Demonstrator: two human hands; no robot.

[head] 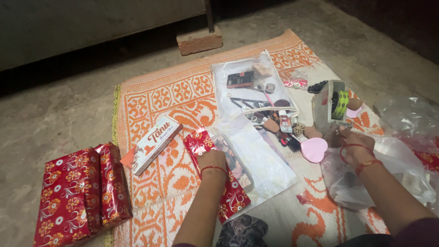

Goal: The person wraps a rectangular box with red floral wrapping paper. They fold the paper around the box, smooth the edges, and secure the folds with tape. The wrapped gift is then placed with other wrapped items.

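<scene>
My left hand (211,161) rests palm down on a flat box wrapped in red floral paper (232,197), beside a clear plastic case of small items (234,161). A red bangle circles that wrist. My right hand (356,147) holds the lower edge of a small grey pouch (330,110), lifted upright with its mouth open; a green and black coiled item shows inside. A pink heart-shaped compact (314,149) lies just left of that hand.
An orange patterned mat (155,96) covers the concrete floor. Two bigger red wrapped boxes (82,192) lie at left, a long white carton (153,143) near them. A clear bag with cosmetics (256,91), crumpled plastic bags (361,183) and a brick (199,40) lie around.
</scene>
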